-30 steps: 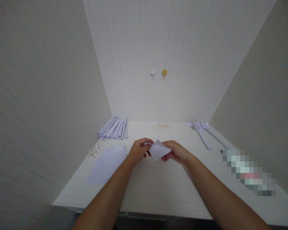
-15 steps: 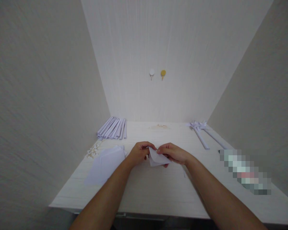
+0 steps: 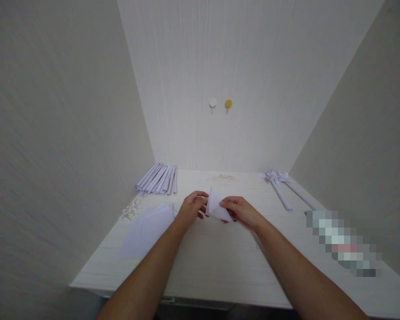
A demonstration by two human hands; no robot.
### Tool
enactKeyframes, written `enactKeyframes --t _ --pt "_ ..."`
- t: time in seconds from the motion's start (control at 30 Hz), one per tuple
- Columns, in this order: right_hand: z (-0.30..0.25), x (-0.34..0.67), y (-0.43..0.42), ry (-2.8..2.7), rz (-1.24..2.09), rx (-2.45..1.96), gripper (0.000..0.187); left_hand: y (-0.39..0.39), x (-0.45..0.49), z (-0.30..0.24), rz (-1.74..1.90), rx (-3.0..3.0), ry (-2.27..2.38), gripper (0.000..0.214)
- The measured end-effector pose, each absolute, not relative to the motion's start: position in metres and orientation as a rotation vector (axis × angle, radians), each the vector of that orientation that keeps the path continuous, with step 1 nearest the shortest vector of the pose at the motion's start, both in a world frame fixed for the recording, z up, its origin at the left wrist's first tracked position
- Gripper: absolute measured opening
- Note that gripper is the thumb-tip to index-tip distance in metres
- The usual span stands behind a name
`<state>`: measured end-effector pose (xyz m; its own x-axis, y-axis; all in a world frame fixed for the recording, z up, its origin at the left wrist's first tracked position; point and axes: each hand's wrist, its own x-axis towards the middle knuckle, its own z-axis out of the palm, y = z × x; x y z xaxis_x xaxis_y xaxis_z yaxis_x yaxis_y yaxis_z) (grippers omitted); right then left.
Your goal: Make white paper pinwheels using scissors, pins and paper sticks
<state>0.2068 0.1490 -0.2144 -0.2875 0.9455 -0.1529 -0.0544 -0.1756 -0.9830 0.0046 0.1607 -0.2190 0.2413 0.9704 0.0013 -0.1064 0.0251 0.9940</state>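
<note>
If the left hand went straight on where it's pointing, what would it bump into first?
Probably the folded paper held in the right hand. Its edge is right beside the left hand, maybe even touching; depth is hard to judge here.

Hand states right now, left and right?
Left hand: partly open, loosely curled at the folded paper's edge; contact can't be told.
Right hand: closed, holding the folded paper.

Dim, diffuse light leaves the left wall (image 3: 60, 133) shadowed.
</note>
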Motion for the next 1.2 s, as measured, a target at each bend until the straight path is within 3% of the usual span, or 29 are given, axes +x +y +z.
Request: enactKeyframes --t 0.23,0.87,1.2 --pt "-0.216 0.207 0.153 -1.189 1.426 -1.124 0.036 0.157 0.008 -0.214 1.043 1.227 0.936 0.045" --pt "-0.217 0.205 0.153 -1.197 1.389 -1.170 0.028 0.168 0.007 -0.227 1.145 1.214 1.005 0.022" --pt "-0.216 0.204 0.151 -1.156 1.412 -1.162 0.027 0.166 0.006 -0.221 1.258 1.179 1.005 0.030"
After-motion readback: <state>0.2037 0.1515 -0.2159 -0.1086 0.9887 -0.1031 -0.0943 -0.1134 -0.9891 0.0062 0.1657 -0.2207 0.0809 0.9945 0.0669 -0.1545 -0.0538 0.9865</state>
